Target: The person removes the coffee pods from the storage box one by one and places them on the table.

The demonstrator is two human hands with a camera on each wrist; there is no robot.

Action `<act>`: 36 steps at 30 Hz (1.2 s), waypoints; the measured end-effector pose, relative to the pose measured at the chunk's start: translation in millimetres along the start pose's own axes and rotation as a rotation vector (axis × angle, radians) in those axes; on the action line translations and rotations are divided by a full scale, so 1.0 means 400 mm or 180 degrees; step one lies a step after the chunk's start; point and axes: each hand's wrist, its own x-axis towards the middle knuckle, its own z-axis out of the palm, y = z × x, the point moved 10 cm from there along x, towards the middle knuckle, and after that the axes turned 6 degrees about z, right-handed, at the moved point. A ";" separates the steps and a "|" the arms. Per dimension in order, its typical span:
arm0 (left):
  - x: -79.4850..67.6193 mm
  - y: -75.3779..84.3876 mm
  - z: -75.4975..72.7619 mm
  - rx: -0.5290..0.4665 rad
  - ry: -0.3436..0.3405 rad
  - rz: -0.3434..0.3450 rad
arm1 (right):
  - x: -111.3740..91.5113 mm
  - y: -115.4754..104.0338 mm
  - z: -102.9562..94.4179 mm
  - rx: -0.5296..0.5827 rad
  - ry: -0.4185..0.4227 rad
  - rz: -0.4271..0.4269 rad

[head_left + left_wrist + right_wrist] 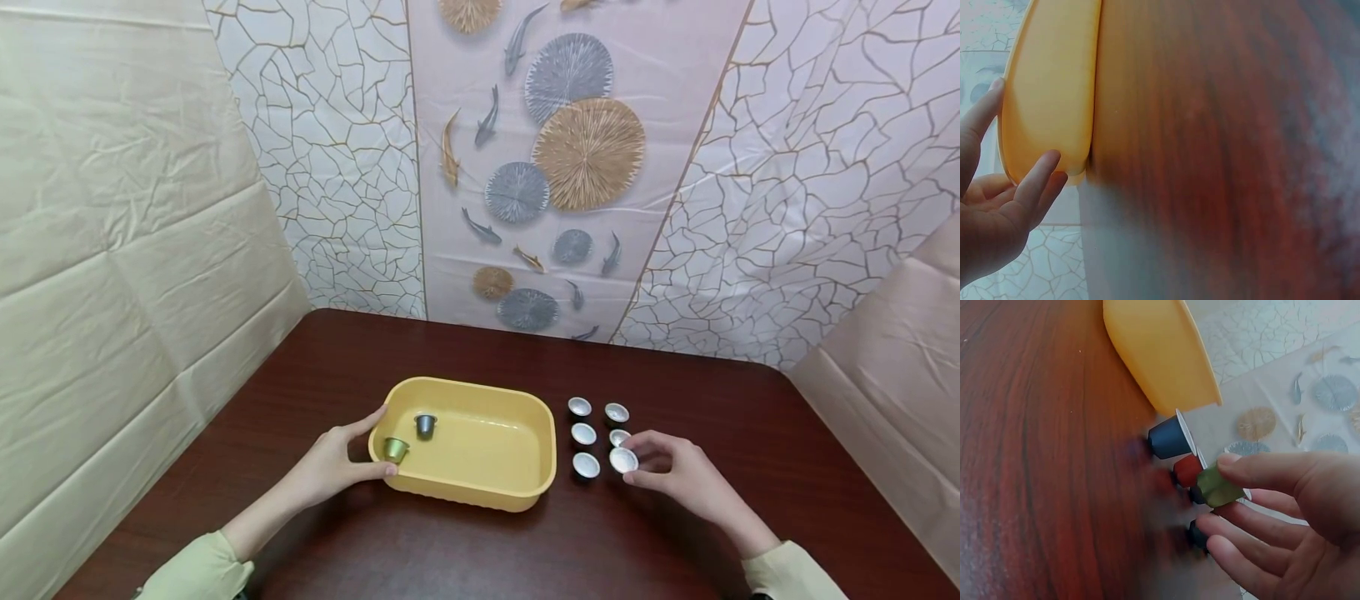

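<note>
While our spread left hand [332, 461] touches the tray [480, 492], our right hand [686, 479] pinches a cup [622, 461]. Others [583, 434] stand toward the bench's [420, 558] right edge.

- Table [420, 550]: dark red-brown, wood-grained, glossy; far corners rounded.
- Tray [465, 496]: yellow, rounded corners, directly on the table, open side up.
- Left row: three capsules [586, 467], just right of the tray, one behind another, slightly apart, pale lids up. Nearest body blue.
- Right row: far capsule [617, 413], lid up; middle capsule [617, 438], partly hidden, lid up.
- Red body noted behind the blue.
</note>
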 end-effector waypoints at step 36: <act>0.001 -0.002 0.000 0.0003 0.0009 0.0003 | -0.009 0.039 0.024 -0.0177 -0.0245 0.0142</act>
